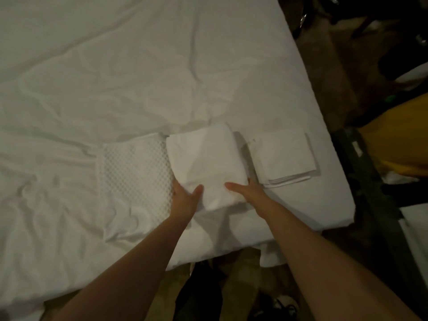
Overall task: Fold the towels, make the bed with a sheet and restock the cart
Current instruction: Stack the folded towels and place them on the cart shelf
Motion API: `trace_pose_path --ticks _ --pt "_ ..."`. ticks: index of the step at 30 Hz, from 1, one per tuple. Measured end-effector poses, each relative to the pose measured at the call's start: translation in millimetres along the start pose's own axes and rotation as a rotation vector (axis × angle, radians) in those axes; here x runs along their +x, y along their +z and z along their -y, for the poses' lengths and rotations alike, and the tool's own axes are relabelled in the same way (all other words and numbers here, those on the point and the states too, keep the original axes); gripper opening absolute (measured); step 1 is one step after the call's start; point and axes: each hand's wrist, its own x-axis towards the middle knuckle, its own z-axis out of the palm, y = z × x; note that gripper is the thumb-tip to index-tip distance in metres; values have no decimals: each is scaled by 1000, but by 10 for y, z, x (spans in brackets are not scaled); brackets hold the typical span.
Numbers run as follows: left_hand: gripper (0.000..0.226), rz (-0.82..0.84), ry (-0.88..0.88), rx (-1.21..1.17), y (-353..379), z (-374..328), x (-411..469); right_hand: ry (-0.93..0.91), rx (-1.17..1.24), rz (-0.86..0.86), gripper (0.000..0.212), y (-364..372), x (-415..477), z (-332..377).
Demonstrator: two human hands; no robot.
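Gripping: left hand (pixel 185 196) and right hand (pixel 246 190) clamp the thick white folded towel (pixel 203 161), thumbs on top.
Towel: centre frame on rumpled white bed sheet (pixel 115 77), between white waffle-textured towel (pixel 134 174) and flat folded white cloth (pixel 284 156).

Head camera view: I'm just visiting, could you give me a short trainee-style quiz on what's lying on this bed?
1. True or false: the folded towel sits between the waffle-textured towel and the flat folded stack.
2. Which lies nearest the right edge of the bed? A. waffle-textured towel B. flat folded stack C. folded towel
3. Fill in: the left hand and right hand each lay a ____ on top of the folded towel.
Key: 1 true; 2 B; 3 thumb.
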Motion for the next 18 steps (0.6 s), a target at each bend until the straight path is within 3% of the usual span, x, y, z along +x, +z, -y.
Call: trace_pose_path --ticks 4,7,9,12,16,18 --pt "88 -65 -69 -8 148 41 102 46 154 71 87 2 26 -95" --pt "87 -19 -62 -201 77 50 126 46 222 50 70 -2 -87 -122" --pt "72 111 -129 -418 -7 -23 46 28 256 28 66 -26 -245 -74" --pt "32 287 -202 -589 -27 -249 -278 -24 235 6 73 -186 -645 43" --pt "58 395 -57 -575 168 -724 -797 -175 276 -89 57 -691 -1444 210" --pt "49 488 66 -500 362 -1146 -1053 -252 308 -184 52 -1052 -1843 266"
